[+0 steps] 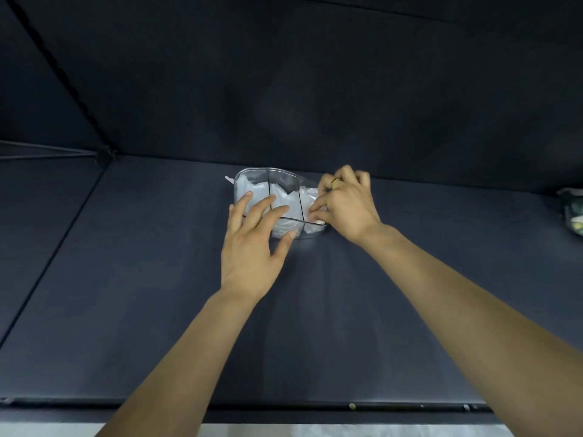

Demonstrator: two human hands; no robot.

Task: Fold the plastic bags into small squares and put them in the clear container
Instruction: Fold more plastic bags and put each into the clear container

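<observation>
I'm looking into a staged recording booth, not a home: dark fabric backdrop on thin rods, dark padded worktop.

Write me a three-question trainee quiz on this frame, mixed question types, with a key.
1. True or false: the clear container has dividers forming compartments.
2. Which hand wears a ring: A left hand, B right hand?
3. Fill in: the right hand's fingertips press a folded bag into the ____ end compartment.

Key: 1 true; 2 B; 3 right.
</observation>
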